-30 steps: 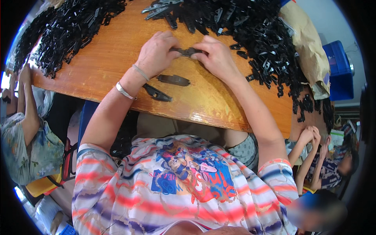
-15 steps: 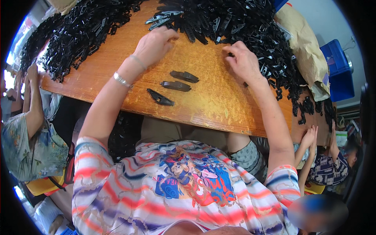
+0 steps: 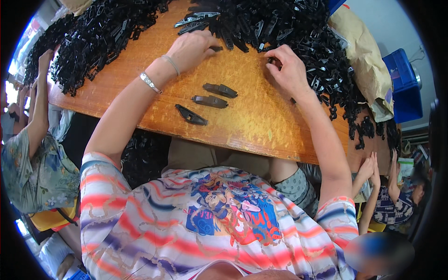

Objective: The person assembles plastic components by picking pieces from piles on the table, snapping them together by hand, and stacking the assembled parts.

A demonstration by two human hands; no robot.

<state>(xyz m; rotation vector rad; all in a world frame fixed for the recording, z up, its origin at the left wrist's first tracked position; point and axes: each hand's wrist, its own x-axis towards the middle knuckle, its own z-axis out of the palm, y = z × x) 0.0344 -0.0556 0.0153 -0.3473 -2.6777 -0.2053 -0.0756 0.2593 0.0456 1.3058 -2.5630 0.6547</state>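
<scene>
My left hand (image 3: 192, 50) is closed at the front edge of the heap of black plastic parts (image 3: 247, 23). A small dark plastic part (image 3: 216, 48) sticks out between its thumb and fingers. Over at the right side of the heap, my right hand (image 3: 290, 70) has its fingers curled round a small black plastic part (image 3: 270, 60), mostly hidden by the fingertips. Three parts lie apart on the wooden table in front of me: an upper narrow part (image 3: 220, 90), a middle one (image 3: 210, 101) and a lower tapered one with an open slot (image 3: 190, 115).
Another black heap (image 3: 88, 46) covers the table's left side. The wooden table (image 3: 252, 121) ends close to my lap. A brown paper sack (image 3: 366, 60) leans at the right, beside blue bins (image 3: 403, 84). Co-workers' arms (image 3: 41, 88) and hands (image 3: 368, 168) show on both sides.
My left hand has shifted slightly right, and a dark part now shows in its fingers. My right hand has barely moved. The co-worker's arm at the left has reached farther up.
</scene>
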